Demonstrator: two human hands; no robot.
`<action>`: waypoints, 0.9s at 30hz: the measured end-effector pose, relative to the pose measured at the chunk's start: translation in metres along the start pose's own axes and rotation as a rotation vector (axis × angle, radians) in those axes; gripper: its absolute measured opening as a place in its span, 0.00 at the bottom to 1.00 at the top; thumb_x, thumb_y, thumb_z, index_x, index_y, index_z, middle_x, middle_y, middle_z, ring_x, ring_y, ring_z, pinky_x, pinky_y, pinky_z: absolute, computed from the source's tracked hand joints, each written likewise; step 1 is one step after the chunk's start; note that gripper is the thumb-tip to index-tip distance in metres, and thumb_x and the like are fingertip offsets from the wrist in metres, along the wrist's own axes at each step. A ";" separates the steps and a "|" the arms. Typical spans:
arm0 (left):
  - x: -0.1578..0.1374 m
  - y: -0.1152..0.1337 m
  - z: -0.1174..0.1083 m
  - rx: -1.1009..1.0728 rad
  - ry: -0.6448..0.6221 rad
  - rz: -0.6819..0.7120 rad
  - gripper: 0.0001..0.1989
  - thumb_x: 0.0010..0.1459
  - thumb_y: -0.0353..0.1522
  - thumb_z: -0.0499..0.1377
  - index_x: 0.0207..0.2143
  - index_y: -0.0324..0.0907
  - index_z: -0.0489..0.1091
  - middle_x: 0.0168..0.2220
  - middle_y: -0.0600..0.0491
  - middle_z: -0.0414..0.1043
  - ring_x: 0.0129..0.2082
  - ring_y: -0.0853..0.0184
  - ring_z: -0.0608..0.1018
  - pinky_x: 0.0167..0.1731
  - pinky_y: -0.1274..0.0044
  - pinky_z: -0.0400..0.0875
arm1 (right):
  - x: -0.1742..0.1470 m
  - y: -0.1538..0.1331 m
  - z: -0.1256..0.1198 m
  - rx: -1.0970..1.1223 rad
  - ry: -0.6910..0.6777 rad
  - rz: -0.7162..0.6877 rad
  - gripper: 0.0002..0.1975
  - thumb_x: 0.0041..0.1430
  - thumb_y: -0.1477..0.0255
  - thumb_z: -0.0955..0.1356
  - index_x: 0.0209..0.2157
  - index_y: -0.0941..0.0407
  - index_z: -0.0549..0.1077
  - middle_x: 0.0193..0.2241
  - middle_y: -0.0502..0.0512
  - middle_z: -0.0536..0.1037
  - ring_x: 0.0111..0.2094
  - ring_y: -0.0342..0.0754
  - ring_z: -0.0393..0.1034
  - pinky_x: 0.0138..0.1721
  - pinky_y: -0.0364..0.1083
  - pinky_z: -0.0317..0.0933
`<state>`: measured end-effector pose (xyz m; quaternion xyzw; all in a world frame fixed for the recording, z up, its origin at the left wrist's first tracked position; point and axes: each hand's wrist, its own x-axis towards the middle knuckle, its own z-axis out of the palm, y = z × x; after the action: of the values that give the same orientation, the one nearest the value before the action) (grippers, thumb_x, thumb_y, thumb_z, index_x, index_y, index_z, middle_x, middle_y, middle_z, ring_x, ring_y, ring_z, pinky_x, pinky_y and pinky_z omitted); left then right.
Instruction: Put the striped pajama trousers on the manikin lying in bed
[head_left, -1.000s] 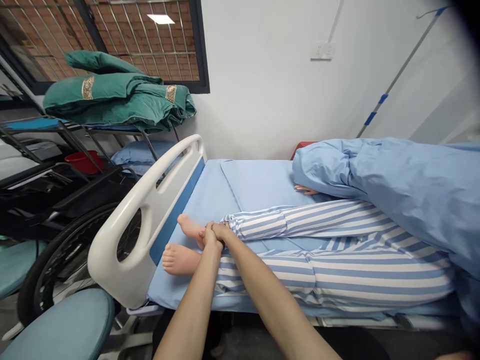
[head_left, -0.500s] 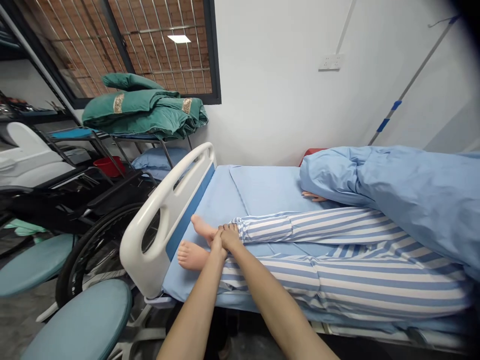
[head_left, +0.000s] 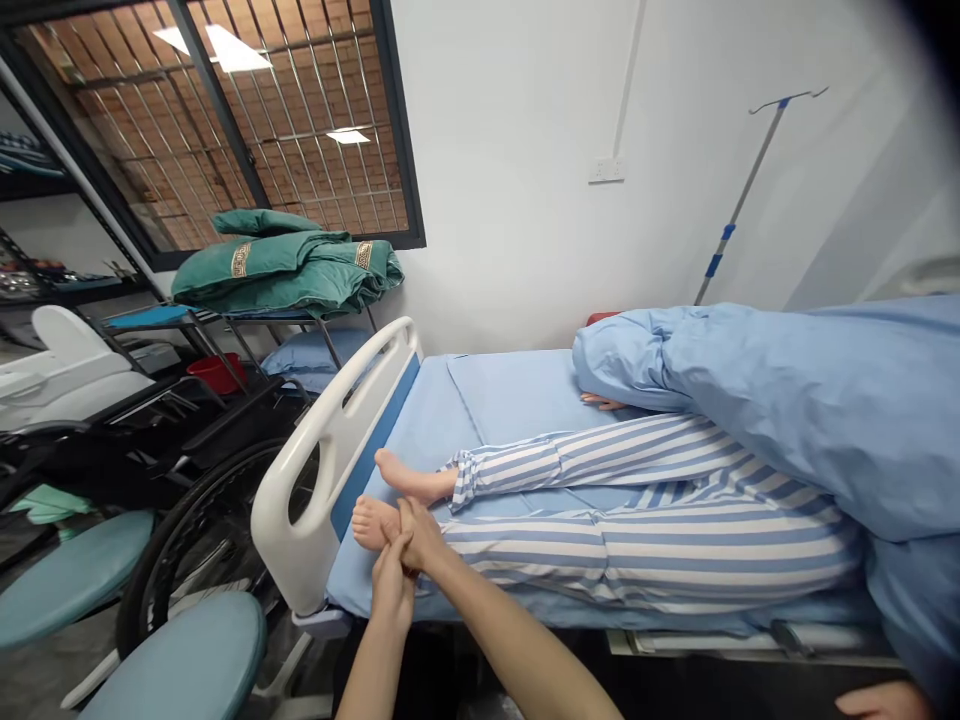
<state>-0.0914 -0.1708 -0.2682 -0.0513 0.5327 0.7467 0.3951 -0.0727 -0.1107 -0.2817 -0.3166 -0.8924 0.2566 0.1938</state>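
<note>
A figure in blue-and-white striped trousers (head_left: 660, 560) lies on the bed; whether it is a person or a manikin I cannot tell. Both my hands are at its near foot (head_left: 373, 522), close to the ankle. My right hand (head_left: 421, 537) is wrapped over the top of the ankle, beside the trouser cuff. From the near side, my left hand (head_left: 393, 582) grips the same foot, its fingertips partly hidden. Beyond them, the far foot (head_left: 412, 480) rests bare on the blue sheet (head_left: 510, 385), untouched.
A white footboard (head_left: 289, 500) stands left of the feet. A blue quilt (head_left: 735, 370) covers the upper body. Left are a wheelchair (head_left: 195, 520), stools (head_left: 187, 650) and folded green bedding (head_left: 292, 265). An IV pole (head_left: 739, 210) stands behind the bed.
My hands have moved from the far leg's ankle toward me, onto the near foot. The far foot now lies free of them. The camera view has shifted too.
</note>
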 end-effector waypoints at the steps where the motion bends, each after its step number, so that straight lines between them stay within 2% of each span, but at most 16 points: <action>1: 0.000 -0.001 -0.009 0.014 0.032 -0.007 0.11 0.40 0.24 0.58 0.31 0.40 0.66 0.28 0.51 0.69 0.27 0.68 0.73 0.22 0.79 0.67 | -0.003 -0.002 0.003 -0.021 0.010 0.013 0.27 0.55 0.57 0.53 0.50 0.61 0.56 0.43 0.64 0.66 0.44 0.53 0.61 0.42 0.50 0.56; 4: 0.004 -0.006 -0.022 0.028 0.120 -0.031 0.08 0.41 0.25 0.57 0.28 0.39 0.65 0.24 0.53 0.68 0.22 0.71 0.72 0.21 0.81 0.66 | -0.011 0.002 0.000 -0.138 -0.028 0.058 0.31 0.50 0.53 0.56 0.46 0.64 0.61 0.38 0.67 0.70 0.39 0.56 0.64 0.39 0.53 0.57; 6: 0.005 -0.014 -0.015 -0.004 0.133 -0.089 0.05 0.42 0.26 0.56 0.26 0.39 0.63 0.20 0.56 0.65 0.20 0.73 0.70 0.21 0.80 0.66 | -0.016 0.014 -0.011 -0.226 -0.118 0.084 0.30 0.48 0.53 0.57 0.41 0.64 0.66 0.36 0.67 0.71 0.37 0.57 0.66 0.37 0.53 0.58; 10: -0.001 -0.043 0.021 -0.017 0.004 -0.263 0.04 0.44 0.32 0.53 0.24 0.40 0.61 0.19 0.55 0.64 0.18 0.71 0.69 0.19 0.79 0.64 | -0.026 0.045 -0.039 -0.342 -0.297 0.107 0.22 0.50 0.60 0.57 0.34 0.61 0.71 0.33 0.65 0.74 0.35 0.56 0.68 0.33 0.51 0.60; 12: -0.006 -0.057 0.037 -0.058 -0.076 -0.307 0.06 0.45 0.33 0.52 0.25 0.40 0.63 0.22 0.53 0.67 0.20 0.69 0.71 0.20 0.78 0.65 | -0.030 0.056 -0.048 -0.372 -0.314 0.077 0.18 0.50 0.64 0.57 0.34 0.61 0.71 0.33 0.64 0.74 0.34 0.56 0.68 0.32 0.50 0.60; 14: -0.008 -0.064 0.043 -0.090 -0.109 -0.335 0.08 0.44 0.34 0.52 0.28 0.40 0.64 0.24 0.52 0.68 0.22 0.67 0.72 0.22 0.76 0.66 | -0.033 0.059 -0.051 -0.385 -0.306 0.050 0.17 0.50 0.66 0.58 0.35 0.61 0.70 0.32 0.64 0.74 0.34 0.55 0.68 0.33 0.50 0.60; 17: -0.002 -0.056 0.037 -0.068 -0.115 -0.346 0.09 0.44 0.34 0.53 0.29 0.40 0.65 0.26 0.52 0.69 0.24 0.66 0.73 0.23 0.75 0.67 | -0.033 0.049 -0.046 -0.363 -0.213 -0.010 0.18 0.50 0.66 0.58 0.39 0.62 0.67 0.34 0.64 0.72 0.36 0.55 0.67 0.36 0.52 0.59; 19: 0.005 -0.040 0.028 -0.089 -0.116 -0.285 0.08 0.45 0.33 0.52 0.29 0.40 0.65 0.27 0.52 0.69 0.25 0.67 0.73 0.25 0.75 0.67 | -0.028 0.035 -0.038 -0.322 -0.093 -0.091 0.19 0.51 0.67 0.57 0.42 0.63 0.64 0.37 0.64 0.70 0.40 0.55 0.64 0.39 0.53 0.57; 21: 0.012 -0.023 0.021 -0.153 -0.101 -0.210 0.08 0.46 0.33 0.50 0.29 0.41 0.65 0.26 0.53 0.69 0.25 0.69 0.73 0.25 0.77 0.67 | -0.021 0.019 -0.029 -0.240 -0.030 -0.160 0.17 0.52 0.71 0.56 0.43 0.62 0.61 0.39 0.63 0.69 0.40 0.52 0.63 0.40 0.51 0.57; 24: 0.020 -0.006 0.015 -0.199 -0.041 -0.186 0.08 0.48 0.35 0.48 0.28 0.42 0.65 0.24 0.54 0.68 0.24 0.70 0.72 0.25 0.77 0.67 | -0.009 0.003 -0.015 -0.121 -0.067 -0.138 0.15 0.52 0.72 0.56 0.43 0.62 0.60 0.37 0.61 0.70 0.37 0.49 0.65 0.36 0.46 0.59; 27: 0.024 -0.006 0.014 -0.162 -0.031 -0.195 0.07 0.47 0.34 0.50 0.29 0.42 0.64 0.23 0.55 0.67 0.22 0.70 0.71 0.25 0.76 0.67 | 0.002 0.005 -0.006 -0.151 -0.157 -0.004 0.19 0.52 0.66 0.57 0.43 0.63 0.60 0.36 0.63 0.71 0.35 0.52 0.67 0.33 0.48 0.60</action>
<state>-0.0995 -0.1452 -0.2786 -0.1231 0.4568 0.7460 0.4687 -0.0689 -0.1040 -0.2789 -0.3074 -0.9223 0.2122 0.0992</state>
